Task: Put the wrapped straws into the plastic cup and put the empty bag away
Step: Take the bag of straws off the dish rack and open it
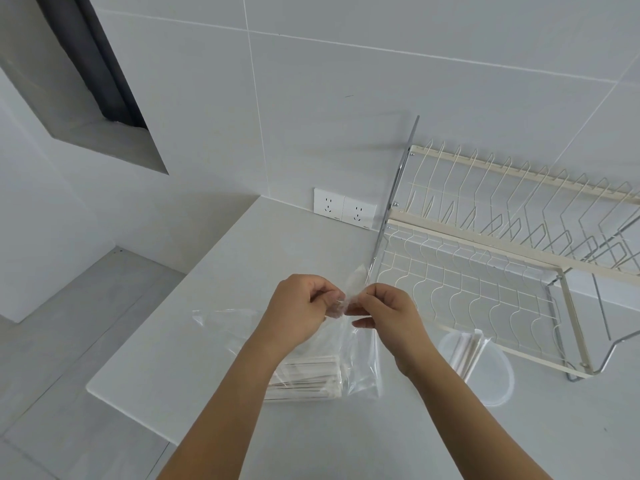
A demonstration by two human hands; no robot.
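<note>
Soft even daylight, wide-angle edge distortion

Your surroundings: counter, rack, sockets.
You see a dish rack (pixel 485 258) at 3 o'clock on the counter (pixel 214 306), sockets (pixel 344 208) at 12.

Both forearms cut off by bottom edge. Left hand (pixel 298 313) and forearm hide part of the clear bag (pixel 360 362) and the wrapped straws (pixel 308 379) inside it; straw count can't be told. Right forearm covers near side of plastic cup (pixel 485 368); straws in cup too blurry to count. Dish rack (pixel 502 244) runs off right edge. Tabletop (pixel 242 271) cut off at bottom and right.
</note>
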